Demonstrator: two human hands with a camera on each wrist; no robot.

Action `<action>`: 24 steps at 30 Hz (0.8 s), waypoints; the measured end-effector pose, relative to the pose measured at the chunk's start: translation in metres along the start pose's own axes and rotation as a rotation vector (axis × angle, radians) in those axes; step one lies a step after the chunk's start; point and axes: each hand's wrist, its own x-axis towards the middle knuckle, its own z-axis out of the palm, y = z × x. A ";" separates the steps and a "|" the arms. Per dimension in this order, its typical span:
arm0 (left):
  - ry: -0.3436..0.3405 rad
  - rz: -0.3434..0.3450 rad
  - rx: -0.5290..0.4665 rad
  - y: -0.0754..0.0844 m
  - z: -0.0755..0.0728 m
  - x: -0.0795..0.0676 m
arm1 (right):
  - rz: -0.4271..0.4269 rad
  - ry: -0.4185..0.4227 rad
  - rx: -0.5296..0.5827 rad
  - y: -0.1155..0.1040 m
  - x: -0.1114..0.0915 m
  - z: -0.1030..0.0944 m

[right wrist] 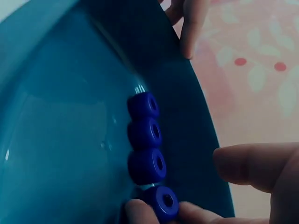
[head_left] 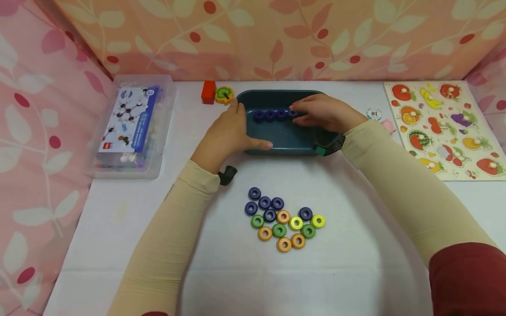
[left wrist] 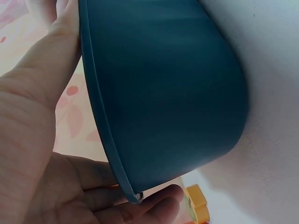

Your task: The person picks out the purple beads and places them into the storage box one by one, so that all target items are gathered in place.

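A dark teal plastic tub (head_left: 283,140) stands at the back of the table. My left hand (head_left: 227,131) grips its left end, with the thumb over the near side and the fingers round the far corner; the left wrist view shows the fingertips (left wrist: 168,205) under the rim. Inside the tub, three dark blue rings (right wrist: 145,133) stand on edge in a row along the far wall. My right hand (head_left: 326,111) reaches in over the right end and pinches a fourth blue ring (right wrist: 166,201) at the row's end, between thumb and finger.
In front of the tub lie several loose blue rings (head_left: 265,203), green rings (head_left: 279,230), orange rings (head_left: 284,244) and yellow rings (head_left: 295,223). A clear boxed molecule kit (head_left: 128,125) is at left, a fruit puzzle board (head_left: 448,128) at right. A red block (head_left: 209,92) and a tree piece (head_left: 224,94) stand behind.
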 end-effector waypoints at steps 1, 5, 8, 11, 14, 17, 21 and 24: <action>0.000 -0.001 0.003 0.000 0.000 0.000 | 0.010 -0.001 0.007 0.000 0.001 0.000; 0.005 -0.008 0.000 -0.001 -0.001 0.000 | 0.031 -0.005 -0.005 -0.002 -0.003 0.001; 0.002 -0.010 -0.007 -0.001 0.000 0.001 | -0.023 0.004 -0.082 -0.004 -0.020 0.001; 0.002 -0.003 -0.007 0.000 0.002 0.001 | -0.121 0.010 -0.187 -0.004 -0.053 0.002; 0.007 0.000 -0.012 0.001 0.003 0.001 | -0.215 -0.031 -0.270 0.003 -0.090 0.008; 0.011 -0.012 -0.023 0.002 0.003 0.000 | -0.251 -0.161 -0.342 0.020 -0.114 0.018; 0.015 -0.021 -0.020 0.002 0.002 -0.002 | -0.222 -0.328 -0.448 0.056 -0.118 0.033; 0.015 -0.019 -0.016 0.002 0.002 -0.002 | -0.200 -0.376 -0.491 0.084 -0.108 0.045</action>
